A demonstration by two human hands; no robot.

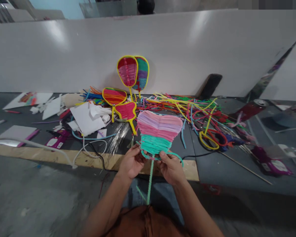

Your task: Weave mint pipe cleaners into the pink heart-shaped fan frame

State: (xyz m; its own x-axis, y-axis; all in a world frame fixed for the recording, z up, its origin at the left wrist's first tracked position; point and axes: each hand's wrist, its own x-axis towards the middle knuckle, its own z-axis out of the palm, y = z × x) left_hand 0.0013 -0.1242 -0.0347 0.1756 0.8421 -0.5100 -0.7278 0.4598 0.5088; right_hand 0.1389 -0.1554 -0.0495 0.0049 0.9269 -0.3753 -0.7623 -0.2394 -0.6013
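Note:
Between my two hands is a pipe-cleaner fan (158, 130), banded lilac, pink and teal, with a green stem (150, 181) hanging below it. My left hand (133, 161) pinches the fan's lower left edge, its fingertips partly behind the piece. On the lower right edge, my right hand (171, 166) grips with the thumb on top. A loose teal pipe cleaner (176, 155) curves out past the right fingers. Finished-looking fans with yellow rims, one pink and red (127, 70) and one teal and purple (142, 72), lean against the white panel behind.
Piles of coloured pipe cleaners (172, 103) spread along the table's back. Scissors (219, 138), a dark phone (209, 85), a red can (254, 108) and a purple device (271, 164) lie to the right. White papers (86, 118), cables and silvery strands (118, 135) are left.

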